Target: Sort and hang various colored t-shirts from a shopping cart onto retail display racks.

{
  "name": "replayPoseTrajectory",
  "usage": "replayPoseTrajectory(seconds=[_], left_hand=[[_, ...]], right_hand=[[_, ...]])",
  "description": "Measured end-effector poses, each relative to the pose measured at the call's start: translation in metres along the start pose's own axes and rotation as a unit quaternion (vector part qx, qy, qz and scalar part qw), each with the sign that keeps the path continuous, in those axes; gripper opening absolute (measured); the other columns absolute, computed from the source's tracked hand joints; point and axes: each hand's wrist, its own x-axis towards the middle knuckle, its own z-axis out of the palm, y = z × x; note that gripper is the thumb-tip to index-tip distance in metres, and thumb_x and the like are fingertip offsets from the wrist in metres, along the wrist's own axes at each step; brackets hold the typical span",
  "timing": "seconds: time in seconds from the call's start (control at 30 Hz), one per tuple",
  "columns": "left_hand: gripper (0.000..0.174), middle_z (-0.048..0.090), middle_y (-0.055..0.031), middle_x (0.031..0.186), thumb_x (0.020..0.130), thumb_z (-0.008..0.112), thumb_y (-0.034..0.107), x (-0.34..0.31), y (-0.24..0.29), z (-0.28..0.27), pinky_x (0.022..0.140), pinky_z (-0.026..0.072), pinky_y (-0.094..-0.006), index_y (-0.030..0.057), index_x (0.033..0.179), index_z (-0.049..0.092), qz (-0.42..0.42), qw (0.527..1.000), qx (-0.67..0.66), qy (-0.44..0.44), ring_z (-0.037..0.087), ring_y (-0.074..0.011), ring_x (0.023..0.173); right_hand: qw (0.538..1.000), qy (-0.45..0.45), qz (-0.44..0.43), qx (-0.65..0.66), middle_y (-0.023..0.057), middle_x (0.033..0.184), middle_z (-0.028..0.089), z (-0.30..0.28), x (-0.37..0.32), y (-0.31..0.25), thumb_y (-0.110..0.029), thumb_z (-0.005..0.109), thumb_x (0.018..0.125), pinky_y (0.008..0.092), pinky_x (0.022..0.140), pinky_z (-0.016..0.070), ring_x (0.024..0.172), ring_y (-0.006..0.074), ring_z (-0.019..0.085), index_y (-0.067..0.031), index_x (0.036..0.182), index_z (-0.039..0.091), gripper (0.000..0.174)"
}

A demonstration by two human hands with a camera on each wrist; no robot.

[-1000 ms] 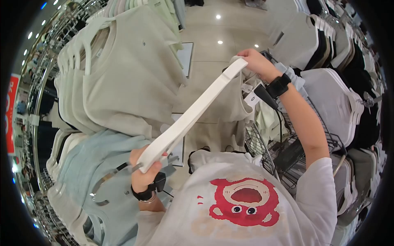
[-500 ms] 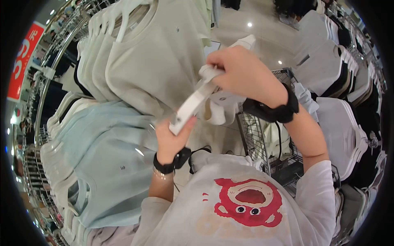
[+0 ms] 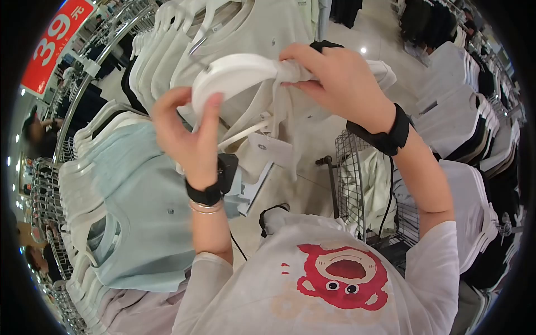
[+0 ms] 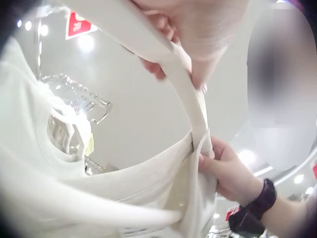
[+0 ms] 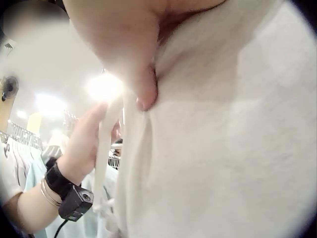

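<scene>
A wide white plastic hanger (image 3: 237,72) is held up in front of me, at the level of the rack. My left hand (image 3: 187,134) grips its left end, with thumb and fingers curled round the rim. My right hand (image 3: 329,78) pinches the cream garment (image 3: 262,120) at the hanger's right shoulder; the fabric and its paper tag (image 3: 267,149) hang below. In the left wrist view the hanger (image 4: 185,91) runs down into the garment's neck (image 4: 148,173), where the right hand (image 4: 225,168) holds the cloth. The right wrist view is mostly cream cloth (image 5: 228,148), with the left hand (image 5: 86,144) on the hanger.
A rail (image 3: 89,84) of beige and pale blue sweatshirts (image 3: 134,195) on white hangers fills the left. A wire basket cart (image 3: 363,184) with folded clothes stands right of me. More racks of white and black tops (image 3: 480,134) are at the right. A red price sign (image 3: 56,39) hangs top left.
Both hands have risen with the hanger, which went from a steep slant to nearly level. The garment now hangs from it and the right hand works at its shoulder.
</scene>
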Motion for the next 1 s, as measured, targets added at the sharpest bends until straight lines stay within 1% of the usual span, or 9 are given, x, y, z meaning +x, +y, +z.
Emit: replayPoseTrajectory(seconds=[0.07, 0.13, 0.23, 0.3, 0.43, 0.5, 0.63, 0.87, 1.0], left_hand=[[0.03, 0.053, -0.0111, 0.09, 0.066, 0.074, 0.006, -0.032, -0.014, -0.004, 0.078, 0.039, -0.0346, 0.0025, 0.087, 0.053, 0.099, 0.979, 0.025, 0.177, 0.05, -0.0247, 0.084], [0.036, 0.056, -0.0107, 0.091, 0.064, 0.073, 0.005, -0.075, -0.015, -0.028, 0.076, 0.0414, -0.0393, 0.0033, 0.093, 0.052, 0.168, 0.972, 0.14, -0.088, 0.053, -0.0284, 0.085], [0.043, 0.056, -0.0108, 0.094, 0.063, 0.077, 0.01, -0.118, -0.018, -0.019, 0.075, 0.042, -0.0364, 0.0019, 0.097, 0.053, 0.019, 0.98, 0.114, -0.165, 0.054, -0.0266, 0.086], [0.054, 0.057, -0.0089, 0.096, 0.061, 0.079, 0.014, -0.126, -0.017, -0.015, 0.074, 0.0424, -0.033, 0.0017, 0.107, 0.052, -0.25, 0.951, -0.004, -0.182, 0.055, -0.023, 0.085], [0.047, 0.059, -0.0069, 0.096, 0.065, 0.076, 0.012, -0.125, -0.019, -0.003, 0.073, 0.0428, -0.0301, 0.0026, 0.107, 0.055, -0.258, 0.915, -0.082, -0.3, 0.056, -0.0188, 0.082], [0.029, 0.06, -0.0049, 0.091, 0.072, 0.071, 0.008, -0.135, -0.034, -0.002, 0.072, 0.0423, -0.0279, 0.003, 0.098, 0.06, -0.372, 0.813, -0.243, -0.375, 0.056, -0.0146, 0.082], [0.016, 0.06, -0.0068, 0.085, 0.077, 0.062, -0.001, -0.113, -0.038, -0.023, 0.071, 0.0431, -0.0258, -0.0017, 0.093, 0.061, -0.334, 0.883, -0.218, -0.249, 0.055, -0.0132, 0.08], [0.012, 0.062, -0.012, 0.085, 0.076, 0.057, -0.006, -0.036, -0.029, -0.038, 0.067, 0.0467, -0.027, -0.0027, 0.087, 0.062, -0.062, 0.95, -0.087, -0.292, 0.059, -0.023, 0.074], [0.013, 0.063, -0.0116, 0.086, 0.076, 0.058, -0.004, -0.043, -0.015, -0.019, 0.067, 0.0477, -0.03, -0.0008, 0.087, 0.062, -0.051, 0.953, -0.042, -0.296, 0.061, -0.0245, 0.076]], right_hand=[[1.0, 0.016, 0.016, -0.002, 0.0039, 0.053, 0.049, 0.003, -0.001, 0.002, -0.028, 0.068, 0.072, 0.0347, 0.047, 0.0388, 0.053, 0.022, 0.054, -0.0151, 0.094, 0.055, 0.028], [0.999, 0.034, 0.032, -0.004, 0.0039, 0.052, 0.049, 0.002, -0.001, 0.005, -0.029, 0.068, 0.073, 0.0345, 0.046, 0.0383, 0.052, 0.0219, 0.053, -0.016, 0.094, 0.055, 0.028], [0.997, 0.05, 0.065, 0.0, 0.0038, 0.052, 0.049, -0.005, -0.002, 0.006, -0.028, 0.068, 0.073, 0.0341, 0.046, 0.0378, 0.052, 0.0222, 0.053, -0.0156, 0.094, 0.055, 0.028], [0.995, 0.059, 0.072, 0.02, 0.0038, 0.053, 0.05, -0.007, -0.003, 0.005, -0.027, 0.069, 0.072, 0.0339, 0.046, 0.0372, 0.051, 0.0225, 0.052, -0.0153, 0.094, 0.056, 0.028], [0.995, 0.057, 0.076, 0.025, 0.0037, 0.056, 0.053, -0.009, -0.006, -0.001, -0.026, 0.07, 0.072, 0.0335, 0.046, 0.0372, 0.051, 0.0223, 0.053, -0.015, 0.093, 0.056, 0.028], [0.991, 0.048, 0.115, 0.043, 0.0036, 0.059, 0.056, -0.012, -0.008, -0.005, -0.025, 0.07, 0.071, 0.0314, 0.047, 0.0383, 0.053, 0.023, 0.054, -0.0136, 0.091, 0.057, 0.026], [0.98, 0.034, 0.16, 0.111, 0.0044, 0.061, 0.057, -0.013, -0.024, 0.006, -0.02, 0.07, 0.073, 0.0277, 0.05, 0.0401, 0.052, 0.0197, 0.053, -0.0102, 0.091, 0.058, 0.024], [0.889, 0.04, 0.271, 0.368, -0.0001, 0.078, 0.058, -0.003, -0.058, 0.019, -0.011, 0.066, 0.079, 0.0214, 0.063, 0.0417, 0.069, 0.006, 0.049, -0.003, 0.097, 0.057, 0.022], [0.854, 0.094, 0.303, 0.412, -0.003, 0.085, 0.058, 0.0, -0.061, 0.014, -0.009, 0.063, 0.081, 0.0209, 0.07, 0.0422, 0.078, 0.0053, 0.05, -0.0022, 0.099, 0.056, 0.02]])
